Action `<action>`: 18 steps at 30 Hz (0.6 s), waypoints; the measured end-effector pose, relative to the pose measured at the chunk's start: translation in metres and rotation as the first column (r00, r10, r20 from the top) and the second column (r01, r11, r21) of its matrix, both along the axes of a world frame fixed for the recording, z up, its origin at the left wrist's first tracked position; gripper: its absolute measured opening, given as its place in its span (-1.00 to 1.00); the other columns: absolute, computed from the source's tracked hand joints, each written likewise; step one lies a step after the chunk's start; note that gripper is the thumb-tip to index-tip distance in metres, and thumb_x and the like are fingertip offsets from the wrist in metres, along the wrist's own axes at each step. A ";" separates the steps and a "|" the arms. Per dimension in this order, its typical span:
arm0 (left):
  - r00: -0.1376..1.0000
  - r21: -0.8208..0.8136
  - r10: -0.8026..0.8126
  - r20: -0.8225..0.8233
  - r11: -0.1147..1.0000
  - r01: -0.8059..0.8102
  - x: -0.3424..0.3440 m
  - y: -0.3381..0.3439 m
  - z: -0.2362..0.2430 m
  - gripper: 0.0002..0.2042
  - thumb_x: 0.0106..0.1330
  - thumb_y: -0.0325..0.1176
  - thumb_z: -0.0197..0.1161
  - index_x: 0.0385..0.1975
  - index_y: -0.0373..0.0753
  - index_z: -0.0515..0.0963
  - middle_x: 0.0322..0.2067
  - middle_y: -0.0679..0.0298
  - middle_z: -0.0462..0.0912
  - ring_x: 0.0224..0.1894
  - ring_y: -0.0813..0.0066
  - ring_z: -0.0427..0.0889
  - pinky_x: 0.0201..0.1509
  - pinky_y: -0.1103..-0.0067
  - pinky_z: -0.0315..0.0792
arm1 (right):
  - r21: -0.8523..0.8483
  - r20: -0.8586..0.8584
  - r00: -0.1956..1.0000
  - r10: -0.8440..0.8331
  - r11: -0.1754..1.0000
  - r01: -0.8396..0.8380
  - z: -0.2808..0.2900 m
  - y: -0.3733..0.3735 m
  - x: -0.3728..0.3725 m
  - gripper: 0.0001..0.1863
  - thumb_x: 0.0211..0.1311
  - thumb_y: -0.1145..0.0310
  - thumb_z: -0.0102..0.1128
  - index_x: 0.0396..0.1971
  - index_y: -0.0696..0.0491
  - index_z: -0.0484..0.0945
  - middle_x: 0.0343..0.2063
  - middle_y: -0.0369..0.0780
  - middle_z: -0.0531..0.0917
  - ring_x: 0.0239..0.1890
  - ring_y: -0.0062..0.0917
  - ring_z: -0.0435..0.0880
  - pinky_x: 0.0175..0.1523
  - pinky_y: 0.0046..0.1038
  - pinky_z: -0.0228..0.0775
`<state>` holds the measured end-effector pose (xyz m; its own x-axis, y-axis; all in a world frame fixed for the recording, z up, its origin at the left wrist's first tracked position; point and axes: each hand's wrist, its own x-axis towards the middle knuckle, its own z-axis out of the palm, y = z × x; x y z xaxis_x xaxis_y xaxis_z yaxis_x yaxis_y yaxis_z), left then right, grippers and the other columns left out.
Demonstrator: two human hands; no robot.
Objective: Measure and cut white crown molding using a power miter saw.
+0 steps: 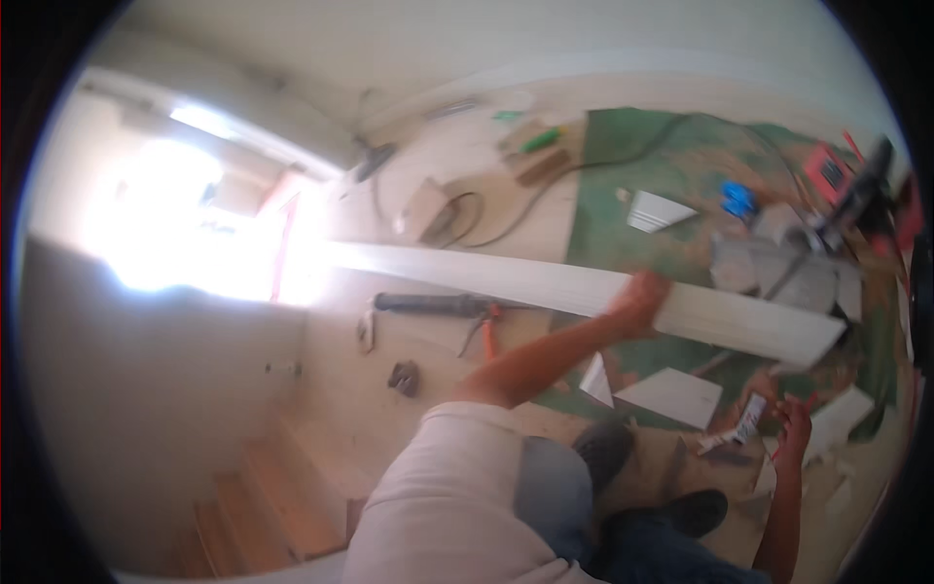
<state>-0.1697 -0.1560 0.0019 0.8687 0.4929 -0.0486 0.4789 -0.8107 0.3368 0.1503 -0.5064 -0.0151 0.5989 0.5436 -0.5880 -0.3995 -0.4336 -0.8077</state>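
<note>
A long white moulding board point(545, 275) stretches across the view from the bright left side to a slanted cut end at the right. My left hand point(642, 304) is wrapped round it, right of its middle. Lower right, my right hand point(794, 428) hangs apart from the board with its fingers curled. Bits of red show by those fingers, but what they hold is too blurred to name. Beside it lies a white printed piece, tube-like or a wrapper point(750, 419). White board offcuts point(673, 397) are scattered below the moulding.
A caulking gun point(433, 305) lies on the floor left of my arm. Green sheeting point(623, 156) covers the floor at right, bearing a power saw point(788, 258), a blue crumpled thing point(737, 200) and a cable. Wooden stairs point(263, 496) descend at lower left.
</note>
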 end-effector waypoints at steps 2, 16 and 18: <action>0.993 0.077 -0.053 0.109 0.996 0.045 0.004 -0.008 0.001 -0.10 -0.20 -0.14 0.55 0.18 -0.43 0.28 0.08 -0.09 0.37 0.20 -0.06 0.31 0.32 0.19 0.19 | 0.021 -0.027 1.000 0.011 1.000 -0.010 -0.017 0.028 0.019 -0.44 0.30 -0.08 0.18 0.11 0.03 0.47 -0.16 -0.36 0.66 -0.23 -0.72 0.64 -0.53 -0.80 0.05; 0.975 0.015 0.187 -0.123 0.982 -0.187 -0.153 0.045 0.019 0.03 -0.12 -0.13 0.52 0.39 -0.32 0.09 0.33 -0.05 0.20 0.42 -0.02 0.09 0.51 0.25 0.00 | 0.168 -0.108 0.955 -0.275 0.942 0.290 -0.085 0.069 0.120 -0.45 0.25 -0.09 0.25 0.05 0.02 0.47 -0.38 -0.33 0.64 -0.65 -0.83 0.39 -0.68 -0.75 -0.06; 0.967 0.075 0.222 -0.129 0.974 -0.213 -0.186 0.053 0.014 0.04 -0.12 -0.12 0.51 0.40 -0.30 0.08 0.34 -0.04 0.18 0.43 -0.01 0.08 0.51 0.26 0.00 | 0.237 0.055 0.971 -0.234 0.947 0.215 -0.079 0.054 0.152 -0.51 0.26 -0.06 0.26 -0.02 0.02 0.51 -0.38 -0.35 0.63 -0.64 -0.83 0.36 -0.67 -0.74 -0.07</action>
